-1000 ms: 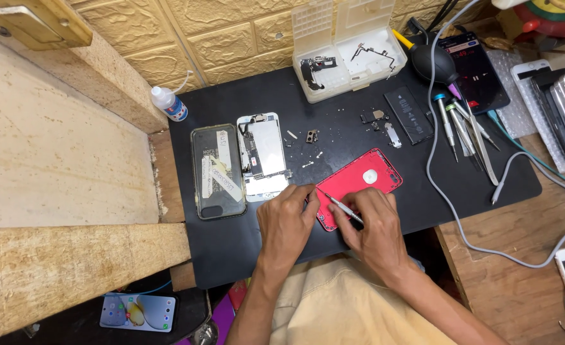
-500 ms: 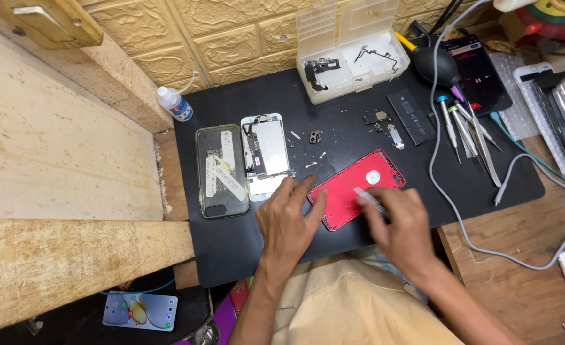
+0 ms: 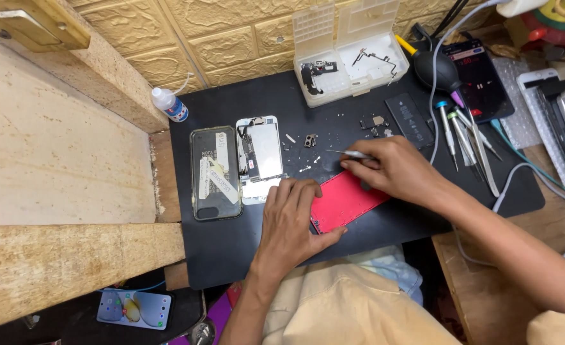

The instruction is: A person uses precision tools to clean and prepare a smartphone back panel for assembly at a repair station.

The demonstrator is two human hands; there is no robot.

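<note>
A red phone back housing (image 3: 341,203) lies on the black work mat (image 3: 231,243). My left hand (image 3: 292,220) rests flat on its left end, fingers spread, pinning it down. My right hand (image 3: 394,169) sits over the housing's upper right corner and grips thin metal tweezers (image 3: 348,153), whose tip points left toward small loose screws and parts (image 3: 308,142). Left of my hands lie an opened white phone frame (image 3: 261,153) with its insides showing and a dark phone screen (image 3: 215,172) with tape strips on it.
A clear plastic parts box (image 3: 349,54) stands open at the back. A small white bottle (image 3: 169,104) stands at the mat's back left corner. A black battery (image 3: 409,119), screwdrivers (image 3: 461,137), a grey cable (image 3: 506,179), a blower and several phones lie right. Wooden shelving borders the left.
My right hand has moved up and away from the housing's middle to its upper right corner, tweezers now pointing at the loose parts. My left hand has shifted onto the housing's left end.
</note>
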